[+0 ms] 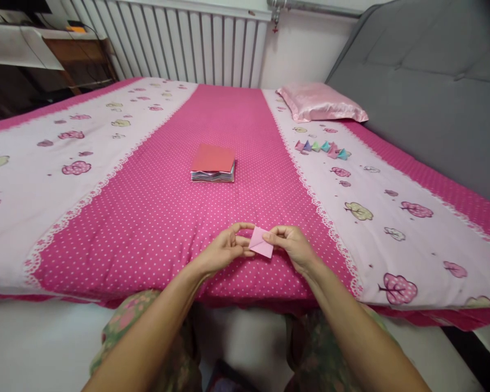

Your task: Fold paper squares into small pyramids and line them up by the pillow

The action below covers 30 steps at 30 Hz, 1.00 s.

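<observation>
A small folded pink paper (261, 243) is held between both my hands just above the near edge of the bed. My left hand (225, 249) pinches its left corner with thumb and fingers. My right hand (293, 244) pinches its upper right part, fingers curled. Further up the pink dotted bedspread (155, 218) lies a stack of square papers (213, 163) with a red sheet on top. A row of several small folded paper pieces (322, 148) in pink, purple, green and blue sits to the right on the white strip.
A pink satin pillow (320, 102) lies at the head by the grey padded headboard (424, 81). A white radiator (188, 43) stands behind the bed and a desk (44, 49) at far left. My knees in patterned trousers show below the bed edge.
</observation>
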{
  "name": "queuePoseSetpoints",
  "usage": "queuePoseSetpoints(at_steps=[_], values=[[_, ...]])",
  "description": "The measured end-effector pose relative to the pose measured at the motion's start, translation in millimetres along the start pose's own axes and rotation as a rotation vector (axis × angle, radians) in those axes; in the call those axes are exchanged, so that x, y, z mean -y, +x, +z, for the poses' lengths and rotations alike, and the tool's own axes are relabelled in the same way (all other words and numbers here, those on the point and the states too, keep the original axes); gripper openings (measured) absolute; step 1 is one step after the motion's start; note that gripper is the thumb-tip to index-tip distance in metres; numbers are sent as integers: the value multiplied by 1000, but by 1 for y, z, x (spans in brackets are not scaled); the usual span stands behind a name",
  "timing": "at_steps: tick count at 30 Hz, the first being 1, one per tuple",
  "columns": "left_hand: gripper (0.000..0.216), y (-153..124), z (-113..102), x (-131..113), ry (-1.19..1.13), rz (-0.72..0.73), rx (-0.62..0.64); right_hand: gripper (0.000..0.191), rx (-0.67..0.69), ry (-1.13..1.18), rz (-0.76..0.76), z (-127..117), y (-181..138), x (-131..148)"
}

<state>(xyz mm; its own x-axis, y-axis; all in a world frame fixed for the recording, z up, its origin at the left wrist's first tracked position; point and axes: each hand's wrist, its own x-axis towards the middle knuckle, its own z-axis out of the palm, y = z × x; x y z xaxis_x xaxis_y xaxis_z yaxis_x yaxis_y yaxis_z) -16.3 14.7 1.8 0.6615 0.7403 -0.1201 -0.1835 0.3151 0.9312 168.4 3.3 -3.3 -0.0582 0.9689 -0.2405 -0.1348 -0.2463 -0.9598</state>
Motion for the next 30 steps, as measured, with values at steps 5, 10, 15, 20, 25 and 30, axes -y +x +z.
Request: queuePoseSetpoints(at_steps=[5,10,15,20,25,30], values=[[60,0,-5,7,476,282,-152,28,29,40,48,-4,0,0],[32,0,-1,9,947,599,-272,26,86,49,93,-2,-2,-4],[25,-1,-1,12,1005,663,-359,31,133,25,95,0,-2,-6],[20,-3,3,9,911,636,-424,31,103,-5,4,0,-4,-3],[12,-2,11,7,506,361,-585,29,71,-36,-283,0,-9,3],[20,3,20,8,150,141,-505,31,107,-113,-348,5,-8,-3]])
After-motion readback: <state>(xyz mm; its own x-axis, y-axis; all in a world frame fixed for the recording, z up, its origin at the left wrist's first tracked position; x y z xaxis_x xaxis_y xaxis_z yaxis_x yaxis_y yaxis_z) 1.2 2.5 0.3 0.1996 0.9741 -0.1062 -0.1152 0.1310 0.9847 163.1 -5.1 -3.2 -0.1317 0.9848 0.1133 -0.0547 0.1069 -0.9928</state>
